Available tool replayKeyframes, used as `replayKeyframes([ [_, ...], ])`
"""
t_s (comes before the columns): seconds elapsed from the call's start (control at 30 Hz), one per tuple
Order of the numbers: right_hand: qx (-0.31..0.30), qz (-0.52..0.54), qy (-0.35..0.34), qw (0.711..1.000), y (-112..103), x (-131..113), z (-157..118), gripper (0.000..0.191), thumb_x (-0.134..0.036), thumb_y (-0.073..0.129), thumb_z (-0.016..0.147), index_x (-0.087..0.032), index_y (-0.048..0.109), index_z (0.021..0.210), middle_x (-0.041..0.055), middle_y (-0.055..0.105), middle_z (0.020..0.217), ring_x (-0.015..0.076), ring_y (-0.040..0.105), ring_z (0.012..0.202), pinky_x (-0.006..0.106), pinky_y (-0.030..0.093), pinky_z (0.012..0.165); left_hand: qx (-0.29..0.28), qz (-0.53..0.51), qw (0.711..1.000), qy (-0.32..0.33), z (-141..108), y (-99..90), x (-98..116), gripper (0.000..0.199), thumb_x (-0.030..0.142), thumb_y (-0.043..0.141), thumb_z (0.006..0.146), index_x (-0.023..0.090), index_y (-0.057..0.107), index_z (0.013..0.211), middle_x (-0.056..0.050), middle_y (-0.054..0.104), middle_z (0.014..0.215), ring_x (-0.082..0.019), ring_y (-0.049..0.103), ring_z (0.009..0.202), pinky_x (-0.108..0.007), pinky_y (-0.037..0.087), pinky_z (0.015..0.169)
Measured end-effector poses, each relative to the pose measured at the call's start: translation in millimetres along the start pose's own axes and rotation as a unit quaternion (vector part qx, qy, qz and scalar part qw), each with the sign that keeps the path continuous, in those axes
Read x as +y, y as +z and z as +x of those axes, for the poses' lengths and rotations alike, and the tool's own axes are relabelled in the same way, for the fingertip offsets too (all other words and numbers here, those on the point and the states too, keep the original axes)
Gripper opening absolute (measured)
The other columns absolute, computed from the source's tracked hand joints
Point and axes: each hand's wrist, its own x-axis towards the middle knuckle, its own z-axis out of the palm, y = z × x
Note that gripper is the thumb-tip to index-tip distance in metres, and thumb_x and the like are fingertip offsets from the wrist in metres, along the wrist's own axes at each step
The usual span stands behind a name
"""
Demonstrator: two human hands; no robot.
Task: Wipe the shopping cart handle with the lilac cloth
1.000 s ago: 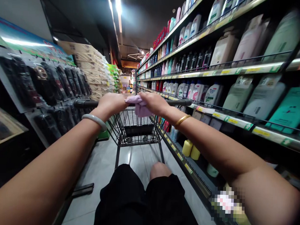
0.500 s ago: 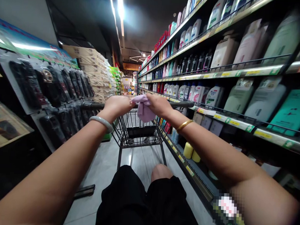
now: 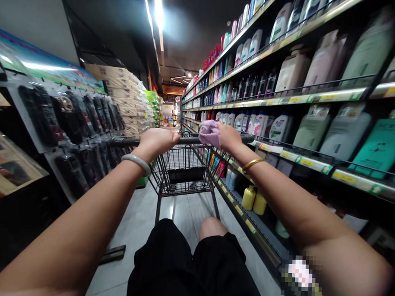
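A dark shopping cart [image 3: 186, 188] stands in front of my knees, its black handle [image 3: 189, 140] crossing the view. My left hand [image 3: 158, 142] is closed at the left part of the handle, fingers curled and partly hidden on the far side. Bunched in my right hand [image 3: 229, 138] is a purple cloth [image 3: 210, 133], which rests against the right part of the handle. The fingers of this hand are wrapped at the cloth's right side. The wire basket shows below the handle, between the two forearms.
Shelves [image 3: 320, 163] of shampoo and lotion bottles run close along the right. On the left hang packaged dark items [image 3: 78, 113], with stacked beige boxes [image 3: 120, 95] beyond. Grey floor [image 3: 185, 212] shows under the cart.
My right hand has moved right along the handle with the purple cloth. Earlier both hands touched the cloth; now my left hand is apart from it.
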Motion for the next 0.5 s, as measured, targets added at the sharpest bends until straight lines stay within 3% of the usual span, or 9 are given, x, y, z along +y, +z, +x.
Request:
replayKeyframes([
  [0.07, 0.005, -0.013, -0.028, 0.999, -0.6, -7.4, -3.5, 0.037, -0.041, 0.053, 0.1, -0.021, 0.069, 0.127, 0.0137, 0.08, 0.113, 0.0284, 0.071, 0.094, 0.036, 0.046, 0.077, 0.003, 0.0, 1.0, 0.002, 0.0, 0.7, -0.8, 0.071, 0.048, 0.019, 0.1, 0.014, 0.081, 0.109, -0.021, 0.08, 0.116, -0.037, 0.076, 0.107, -0.04, 0.053, 0.079],
  [0.2, 0.018, 0.02, -0.148, 0.989, -3.4, -4.1, -10.6, 0.039, -0.037, 0.046, 0.103, -0.023, 0.068, 0.133, 0.0113, 0.076, 0.13, 0.0272, 0.069, 0.111, 0.035, 0.047, 0.087, -0.001, 0.008, 1.0, 0.006, -0.9, 2.7, -9.1, 0.07, 0.046, 0.02, 0.1, 0.014, 0.082, 0.109, -0.021, 0.079, 0.118, -0.036, 0.076, 0.107, -0.039, 0.053, 0.08],
  [0.27, -0.014, 0.025, -0.118, 0.993, -9.3, 6.9, -5.4, 0.043, -0.042, 0.043, 0.104, -0.023, 0.067, 0.135, 0.012, 0.076, 0.13, 0.027, 0.07, 0.106, 0.035, 0.046, 0.082, -0.003, 0.012, 1.0, 0.008, -1.9, 3.2, -13.6, 0.07, 0.045, 0.02, 0.1, 0.014, 0.082, 0.107, -0.02, 0.079, 0.119, -0.035, 0.076, 0.106, -0.038, 0.053, 0.081],
  [0.4, -0.052, -0.008, 0.013, 0.999, -15.3, 13.7, 4.1, 0.048, -0.053, 0.046, 0.102, -0.023, 0.072, 0.128, 0.0137, 0.081, 0.112, 0.0267, 0.069, 0.086, 0.035, 0.043, 0.07, 0.005, 0.018, 1.0, 0.008, -2.8, 4.5, -16.5, 0.071, 0.045, 0.018, 0.101, 0.015, 0.082, 0.105, -0.019, 0.08, 0.118, -0.032, 0.076, 0.106, -0.036, 0.052, 0.079],
  [0.5, -0.009, -0.021, -0.038, 0.999, -8.0, 5.6, -6.4, 0.042, -0.044, 0.052, 0.099, -0.023, 0.07, 0.131, 0.0132, 0.079, 0.118, 0.0279, 0.069, 0.097, 0.036, 0.045, 0.079, 0.012, 0.021, 1.0, 0.014, -3.2, 6.6, -18.2, 0.07, 0.045, 0.018, 0.102, 0.015, 0.081, 0.105, -0.02, 0.08, 0.117, -0.032, 0.076, 0.105, -0.036, 0.051, 0.077],
])
